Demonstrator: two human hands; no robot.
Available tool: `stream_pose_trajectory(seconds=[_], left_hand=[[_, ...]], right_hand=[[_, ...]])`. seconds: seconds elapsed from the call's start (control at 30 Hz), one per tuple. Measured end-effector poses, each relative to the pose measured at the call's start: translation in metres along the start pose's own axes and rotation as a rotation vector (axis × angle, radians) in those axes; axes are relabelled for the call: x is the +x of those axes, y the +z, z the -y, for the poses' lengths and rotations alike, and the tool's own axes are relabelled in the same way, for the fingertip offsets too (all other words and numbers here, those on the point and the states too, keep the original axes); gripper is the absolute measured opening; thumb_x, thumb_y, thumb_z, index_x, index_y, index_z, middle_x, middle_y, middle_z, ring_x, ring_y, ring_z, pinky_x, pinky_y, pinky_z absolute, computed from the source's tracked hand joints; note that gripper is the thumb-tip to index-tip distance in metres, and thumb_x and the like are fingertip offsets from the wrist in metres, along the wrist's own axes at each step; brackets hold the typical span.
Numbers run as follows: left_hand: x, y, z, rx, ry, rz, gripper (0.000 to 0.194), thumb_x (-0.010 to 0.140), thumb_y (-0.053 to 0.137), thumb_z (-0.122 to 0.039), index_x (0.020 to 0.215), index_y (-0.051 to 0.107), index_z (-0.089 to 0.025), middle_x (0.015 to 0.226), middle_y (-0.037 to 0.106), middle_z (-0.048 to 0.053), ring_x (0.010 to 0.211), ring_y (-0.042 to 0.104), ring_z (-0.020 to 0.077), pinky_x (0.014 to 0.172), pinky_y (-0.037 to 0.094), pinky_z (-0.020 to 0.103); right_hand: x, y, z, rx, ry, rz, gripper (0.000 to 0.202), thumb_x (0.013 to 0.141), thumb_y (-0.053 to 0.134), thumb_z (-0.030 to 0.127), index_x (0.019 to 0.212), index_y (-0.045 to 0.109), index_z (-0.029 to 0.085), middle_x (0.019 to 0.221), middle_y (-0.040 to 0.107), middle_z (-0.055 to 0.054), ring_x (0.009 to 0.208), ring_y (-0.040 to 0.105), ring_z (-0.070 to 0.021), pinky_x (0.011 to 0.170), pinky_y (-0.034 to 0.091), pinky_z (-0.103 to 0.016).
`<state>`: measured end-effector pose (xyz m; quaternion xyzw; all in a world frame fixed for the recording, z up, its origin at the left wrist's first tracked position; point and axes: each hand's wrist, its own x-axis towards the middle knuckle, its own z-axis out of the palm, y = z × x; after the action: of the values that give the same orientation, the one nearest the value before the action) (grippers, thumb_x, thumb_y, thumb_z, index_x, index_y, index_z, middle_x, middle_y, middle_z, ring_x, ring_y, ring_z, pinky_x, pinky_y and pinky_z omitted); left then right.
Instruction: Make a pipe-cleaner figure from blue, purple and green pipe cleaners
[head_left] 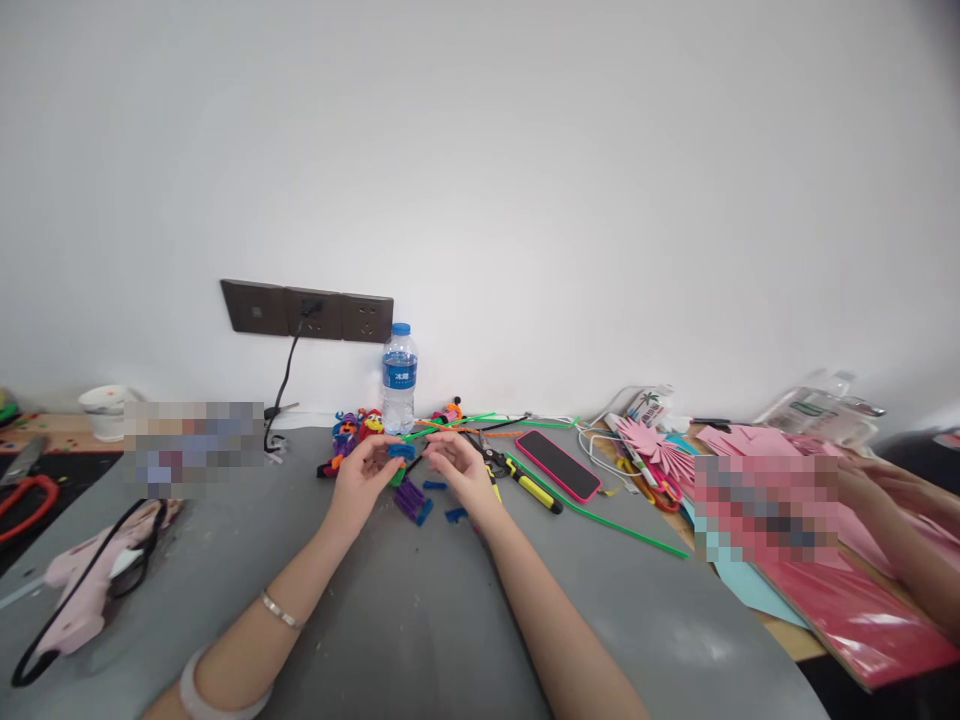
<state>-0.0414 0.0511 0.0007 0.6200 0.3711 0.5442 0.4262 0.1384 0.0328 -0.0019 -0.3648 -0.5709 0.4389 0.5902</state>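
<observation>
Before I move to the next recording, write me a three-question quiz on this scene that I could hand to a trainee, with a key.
1. Multiple choice. What is in the grip of the left hand?
A) a glue gun
B) a blue fuzzy piece
C) a pink paper fan
2. True or false: the water bottle is lying on its side.
3. Fill in the missing word: the dark screen of the phone is framed in ____.

Key: 1. B, held at the fingertips. 2. False; it stands upright. 3. Pink.
</observation>
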Motion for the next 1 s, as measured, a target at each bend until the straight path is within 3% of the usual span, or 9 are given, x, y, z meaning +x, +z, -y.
stream_pose_trajectory(seconds=[0.33,0.47,0.63,0.83,1.0], left_hand=[[-0.009,0.006,-0.012,0.149,0.130,0.053,0.014,0.080,0.065,-0.028,0.091,0.064,-0.019,0.092,0.071,0.005,0.073,0.064,0.0157,0.068,0.053,0.028],[-0.010,0.006,-0.009,0.134,0.112,0.063,0.016,0.079,0.066,-0.027,0.093,0.066,-0.019,0.096,0.073,0.007,0.081,0.067,0.0184,0.072,0.054,0.030],[-0.011,0.007,-0.009,0.092,0.075,0.032,0.021,0.075,0.070,-0.030,0.093,0.069,-0.019,0.090,0.073,0.005,0.073,0.067,0.0176,0.069,0.055,0.030],[-0.009,0.007,-0.005,0.053,0.061,0.005,0.020,0.073,0.072,-0.033,0.088,0.069,-0.019,0.085,0.073,0.004,0.070,0.066,0.0172,0.066,0.055,0.029],[-0.012,0.009,-0.004,0.062,0.036,0.003,0.020,0.074,0.071,-0.031,0.089,0.068,-0.018,0.085,0.072,0.005,0.072,0.066,0.0181,0.067,0.054,0.029]], right_hand=[[-0.002,0.005,0.003,0.051,0.061,0.058,0.028,0.080,0.070,0.044,0.095,0.065,0.022,0.086,0.064,-0.002,0.073,0.059,-0.0143,0.071,0.051,-0.028],[-0.003,0.007,0.005,0.062,0.073,0.094,0.028,0.079,0.071,0.045,0.094,0.065,0.022,0.083,0.064,-0.001,0.071,0.059,-0.0141,0.071,0.051,-0.028],[-0.004,0.008,0.004,0.069,0.098,0.116,0.030,0.082,0.067,0.047,0.099,0.065,0.023,0.090,0.065,-0.003,0.073,0.060,-0.0147,0.070,0.052,-0.028],[-0.004,0.006,-0.004,0.092,0.117,0.145,0.029,0.085,0.065,0.045,0.104,0.064,0.024,0.080,0.064,-0.002,0.071,0.061,-0.0153,0.069,0.052,-0.028],[-0.002,0.004,-0.011,0.135,0.162,0.098,0.029,0.084,0.065,0.046,0.102,0.063,0.023,0.082,0.065,-0.001,0.071,0.062,-0.0156,0.072,0.053,-0.031]])
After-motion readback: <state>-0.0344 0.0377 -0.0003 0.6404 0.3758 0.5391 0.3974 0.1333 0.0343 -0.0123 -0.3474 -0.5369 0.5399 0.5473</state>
